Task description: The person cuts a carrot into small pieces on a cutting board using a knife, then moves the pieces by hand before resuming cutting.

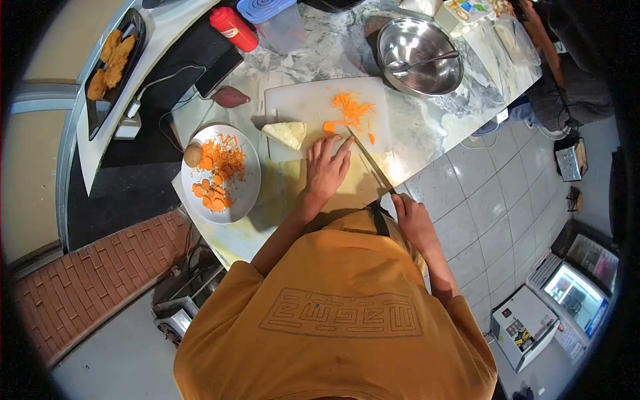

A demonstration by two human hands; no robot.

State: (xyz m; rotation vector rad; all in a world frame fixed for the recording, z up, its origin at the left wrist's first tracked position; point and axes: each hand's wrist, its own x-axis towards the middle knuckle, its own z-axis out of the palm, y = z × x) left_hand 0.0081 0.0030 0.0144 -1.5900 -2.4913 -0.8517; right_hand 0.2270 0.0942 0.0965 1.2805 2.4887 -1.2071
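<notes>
A white cutting board lies on the marble counter. My left hand rests at its near edge, fingers stretched out and a little apart, fingertips just short of a carrot slice. My right hand is closed around the handle of a knife, whose blade slants across the board with its tip beside my left fingertips. Thin carrot strips lie in a loose pile beyond the tip. Left of the pile sits a pale wedge of cabbage-like vegetable.
A white plate holding carrot slices, shreds and a round brown item stands left. Nearby are a reddish-purple root, a phone, a red squeeze bottle and a lidded plastic container. A steel bowl with a spoon is back right; another person stands beyond.
</notes>
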